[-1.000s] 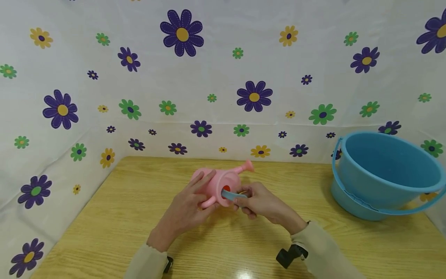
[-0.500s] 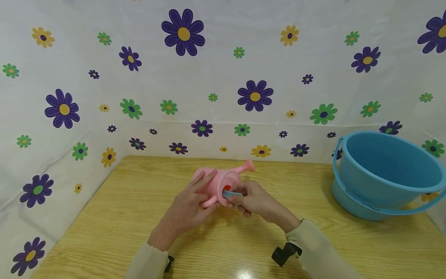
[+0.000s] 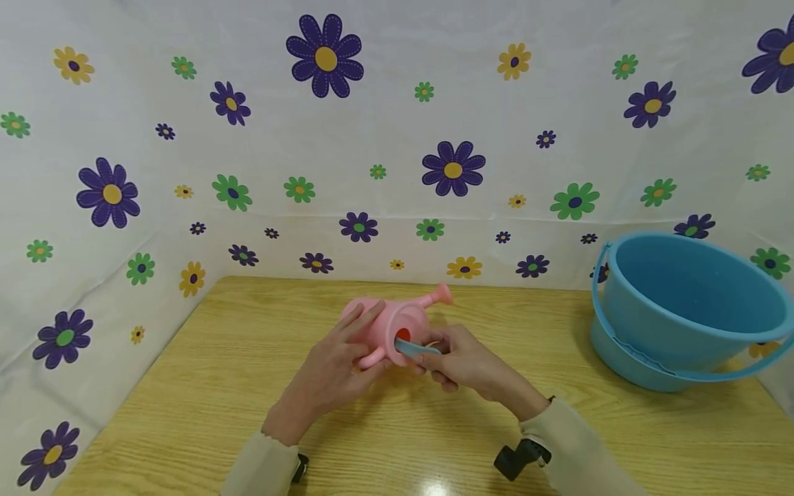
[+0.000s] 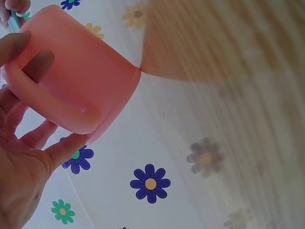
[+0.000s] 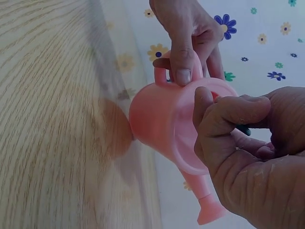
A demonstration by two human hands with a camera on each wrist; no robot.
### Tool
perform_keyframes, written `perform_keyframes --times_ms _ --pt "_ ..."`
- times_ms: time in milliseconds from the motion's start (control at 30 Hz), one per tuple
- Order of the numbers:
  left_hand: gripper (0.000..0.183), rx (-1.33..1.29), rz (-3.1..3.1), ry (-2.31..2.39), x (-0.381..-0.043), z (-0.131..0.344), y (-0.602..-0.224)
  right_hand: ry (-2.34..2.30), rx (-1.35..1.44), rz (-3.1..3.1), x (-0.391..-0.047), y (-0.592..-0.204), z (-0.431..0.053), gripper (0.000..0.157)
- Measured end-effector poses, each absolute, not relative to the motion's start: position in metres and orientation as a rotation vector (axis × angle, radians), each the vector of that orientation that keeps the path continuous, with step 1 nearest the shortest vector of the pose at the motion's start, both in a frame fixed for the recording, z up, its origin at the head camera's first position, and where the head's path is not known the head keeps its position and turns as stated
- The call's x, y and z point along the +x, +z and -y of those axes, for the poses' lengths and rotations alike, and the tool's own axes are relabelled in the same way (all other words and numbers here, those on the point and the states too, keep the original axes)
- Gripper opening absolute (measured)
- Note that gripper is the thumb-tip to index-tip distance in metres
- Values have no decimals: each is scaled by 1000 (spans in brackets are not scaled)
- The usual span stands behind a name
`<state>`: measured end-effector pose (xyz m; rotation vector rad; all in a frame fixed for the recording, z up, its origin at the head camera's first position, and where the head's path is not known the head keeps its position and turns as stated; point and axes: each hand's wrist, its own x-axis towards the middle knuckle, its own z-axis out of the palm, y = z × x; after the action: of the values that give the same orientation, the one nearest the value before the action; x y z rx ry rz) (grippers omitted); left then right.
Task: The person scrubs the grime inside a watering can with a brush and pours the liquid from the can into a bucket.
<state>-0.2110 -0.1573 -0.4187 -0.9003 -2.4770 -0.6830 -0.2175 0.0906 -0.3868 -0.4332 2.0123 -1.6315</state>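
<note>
A pink watering can (image 3: 378, 334) is tipped on its side on the table, its mouth turned toward my right hand and its spout (image 3: 440, 295) pointing back right. My left hand (image 3: 335, 368) holds it, fingers spread over the body and thumb by the curved handle (image 4: 47, 102). My right hand (image 3: 465, 362) pinches a slim light-blue tool handle (image 3: 412, 346) whose far end goes into the can's mouth; that end is hidden. Something red (image 3: 403, 335) shows inside the opening. In the right wrist view, curled fingers (image 5: 228, 119) cover most of the tool.
A large light-blue bucket (image 3: 633, 351) with its carrying handle hanging down stands at the right of the wooden table (image 3: 248, 331). A white curtain with printed flowers (image 3: 384, 124) hangs behind and along the left side.
My right hand has pushed the blue tool a little deeper into the watering can, then drawn it back out to nearly where it was. My left hand and the can have stayed in place.
</note>
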Motion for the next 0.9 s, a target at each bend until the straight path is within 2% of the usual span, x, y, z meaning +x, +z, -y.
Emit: perform_keyframes --times_ms 533,800,900 --pt "40 -886 2486 -711 -211 158 -418 -1599 -444 -2021 -213 -381 -114 25" --pt "37 -882 2480 -721 -212 158 -418 -1584 -438 -2046 -212 -378 -120 18" --pt "36 -882 2479 -715 -211 158 -418 -1534 -525 -2173 -211 -379 -118 17"
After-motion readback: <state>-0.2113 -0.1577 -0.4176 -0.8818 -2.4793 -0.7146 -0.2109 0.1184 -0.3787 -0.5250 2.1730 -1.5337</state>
